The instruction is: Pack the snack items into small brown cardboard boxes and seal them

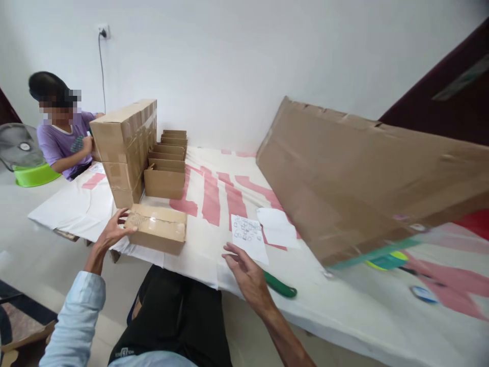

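A small taped cardboard box (156, 232) lies near the front edge of the table. At its left end is my left hand (113, 230), thumb on the near corner and fingers at the far corner. My right hand (244, 270) is open and holds nothing, with its fingers loosely stretched out. Just beyond it lies a sheet of paper (248, 239) with handwritten marks. A green handle (280, 285) shows beside my right wrist; the rest of that object is hidden behind my hand.
Closed boxes (122, 148) are stacked at the left, beside a row of open cartons (166, 181). A large cardboard panel (367, 178) leans across the right side. A tape roll (423, 294) lies at right. Across the table is a person (69, 137), near a fan (23, 147).
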### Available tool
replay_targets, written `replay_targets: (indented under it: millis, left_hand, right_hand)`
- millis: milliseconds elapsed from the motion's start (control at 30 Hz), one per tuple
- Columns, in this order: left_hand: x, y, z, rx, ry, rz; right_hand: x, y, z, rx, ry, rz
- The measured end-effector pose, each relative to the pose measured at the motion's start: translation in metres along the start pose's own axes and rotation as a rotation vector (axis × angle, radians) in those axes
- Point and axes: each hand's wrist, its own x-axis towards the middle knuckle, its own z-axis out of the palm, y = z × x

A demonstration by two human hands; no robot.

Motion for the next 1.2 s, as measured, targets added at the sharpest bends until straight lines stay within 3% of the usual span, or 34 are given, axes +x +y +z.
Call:
replay_targets:
  millis: [133,267,333,433,533,633,733,833,900,967,1067,1200]
  left_hand:
    - [0.005,-0.012,0.026,-0.235,-0.374,0.019]
    - [0.009,-0.009,0.049,-0.227,-0.556,0.073]
    - [0.003,-0.004,0.060,-0.204,-0.548,0.095]
    - [-0.016,0.003,0.077,-0.137,-0.432,0.135]
    - [-0.036,0.011,0.091,-0.132,-0.313,0.228]
    - [-0.048,0.023,0.100,-0.164,-0.250,0.332]
    - [-0.050,0.038,0.103,-0.145,-0.209,0.398]
    - [-0.049,0.053,0.105,-0.114,-0.194,0.451]
    - [-0.050,0.062,0.107,-0.084,-0.186,0.490]
    - [-0.051,0.071,0.111,-0.045,-0.177,0.525]
    - [-0.054,0.082,0.119,0.004,-0.168,0.552]
    - [-0.057,0.089,0.127,0.021,-0.156,0.549]
  right_hand:
    - [0.003,-0.001,0.004,-0.012,-0.123,-0.051]
    - [0.011,-0.009,0.015,-0.200,-0.173,-0.274]
    - [0.018,-0.011,0.023,-0.286,-0.205,-0.376]
    - [0.028,-0.004,0.029,-0.343,-0.173,-0.403]
    - [0.033,0.015,0.021,-0.298,-0.139,-0.356]
    - [0.033,0.035,0.006,-0.231,-0.190,-0.272]
    - [0.032,0.037,-0.008,-0.204,-0.229,-0.195]
    - [0.035,0.001,-0.016,-0.227,-0.156,-0.265]
    - [0.038,-0.045,-0.016,-0.286,-0.051,-0.445]
    - [0.041,-0.097,-0.010,-0.382,-0.049,-0.681]
    - [0.044,-0.159,0.008,-0.542,-0.207,-0.931]
    - [0.054,-0.182,0.030,-0.797,-0.445,-0.993]
